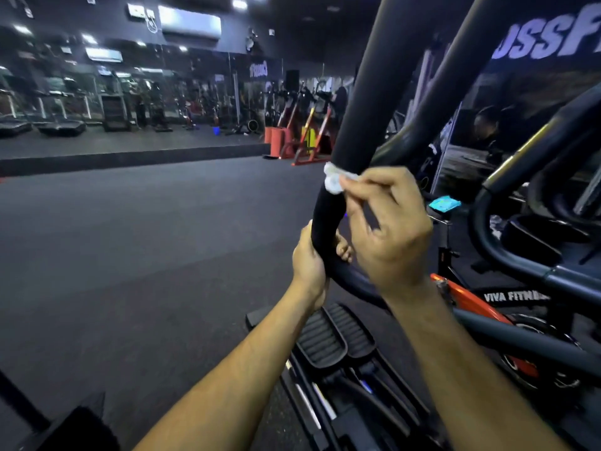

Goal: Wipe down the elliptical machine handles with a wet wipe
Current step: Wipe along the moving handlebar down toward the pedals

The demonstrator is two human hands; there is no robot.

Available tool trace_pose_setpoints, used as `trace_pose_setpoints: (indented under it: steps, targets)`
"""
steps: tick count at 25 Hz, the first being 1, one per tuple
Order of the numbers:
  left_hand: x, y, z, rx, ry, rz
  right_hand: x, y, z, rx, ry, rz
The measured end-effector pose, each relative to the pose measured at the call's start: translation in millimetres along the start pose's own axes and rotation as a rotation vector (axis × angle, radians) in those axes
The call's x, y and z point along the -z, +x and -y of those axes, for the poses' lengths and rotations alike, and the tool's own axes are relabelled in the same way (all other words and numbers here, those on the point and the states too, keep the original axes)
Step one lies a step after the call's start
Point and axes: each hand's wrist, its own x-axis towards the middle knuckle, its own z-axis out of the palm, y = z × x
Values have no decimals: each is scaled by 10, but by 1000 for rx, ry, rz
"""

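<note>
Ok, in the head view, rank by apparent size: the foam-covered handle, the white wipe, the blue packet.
1. Foam-covered handle, by far the largest.
2. Blue packet.
3. White wipe, bunched and partly hidden by fingers; close to the packet, so unsure.

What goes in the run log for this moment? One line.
left hand: grips handle low | right hand: pinches wet wipe against handle | stage: wiping

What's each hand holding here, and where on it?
Left hand grips the black foam handle at its lower end. Right hand pinches a bunched white wet wipe against the handle just above.
</note>
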Motion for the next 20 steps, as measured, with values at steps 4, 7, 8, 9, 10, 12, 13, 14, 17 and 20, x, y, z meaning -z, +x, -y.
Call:
trace_pose_setpoints:
  steps: [4,7,8,9,10,12,13,14,17,20]
  targets:
    - [83,118,44,53,-59,34,-153,-165,82,45,-187,127]
    - [161,213,84,65,-87,128,-193,-428,148,-31,-255,246]
    - [174,217,71,66,-80,171,-185,-439,173,-47,-273,274]
    - [179,203,48,72,-79,208,-169,-411,218,-53,-280,286]
    - [189,213,46,80,-66,212,-149,-357,274,-52,-284,277]
    - [182,210,-4,90,13,228,-118,-186,347,-26,-313,196]
    - [170,208,-17,105,36,270,-130,-96,354,-10,-359,150]
    - [184,219,-5,117,22,304,-167,-46,358,-5,-419,115]
    - [220,248,-17,142,-7,318,-303,-242,370,-5,-501,128]
    - [278,302,17,168,-36,326,-247,-573,382,-79,-460,264]
